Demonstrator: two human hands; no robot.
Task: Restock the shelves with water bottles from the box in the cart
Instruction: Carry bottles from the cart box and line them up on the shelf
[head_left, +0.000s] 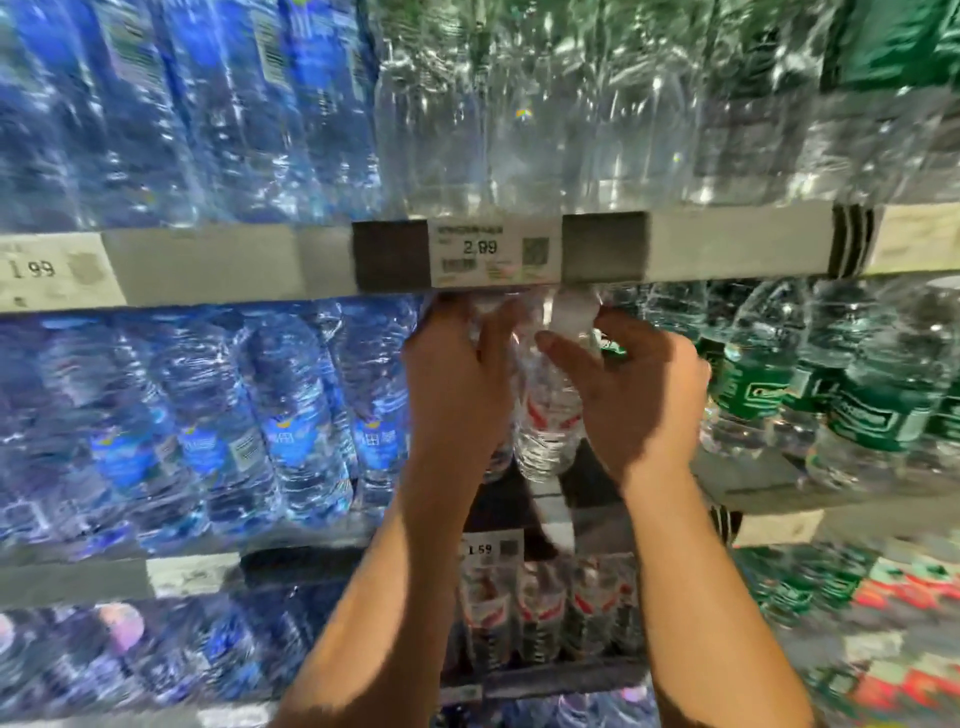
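Note:
Both my hands reach into the middle shelf, just under the shelf rail (727, 244) with the 2.99 price tag (480, 253). My right hand (631, 387) grips a clear water bottle (548, 415) with a red-and-white label and a white cap, thumb across its neck. My left hand (457, 384) grips another clear bottle (493, 457) beside it, mostly hidden behind the hand. Both bottles stand roughly upright in the gap between the blue-labelled and green-labelled rows. The box and the cart are out of view.
Blue-labelled bottles (291, 426) fill the shelf to the left, green-labelled bottles (862, 405) to the right. Large clear bottles (545, 114) stand on the shelf above. Red-labelled bottles (540, 608) sit on the shelf below, under a 1.59 tag (488, 548).

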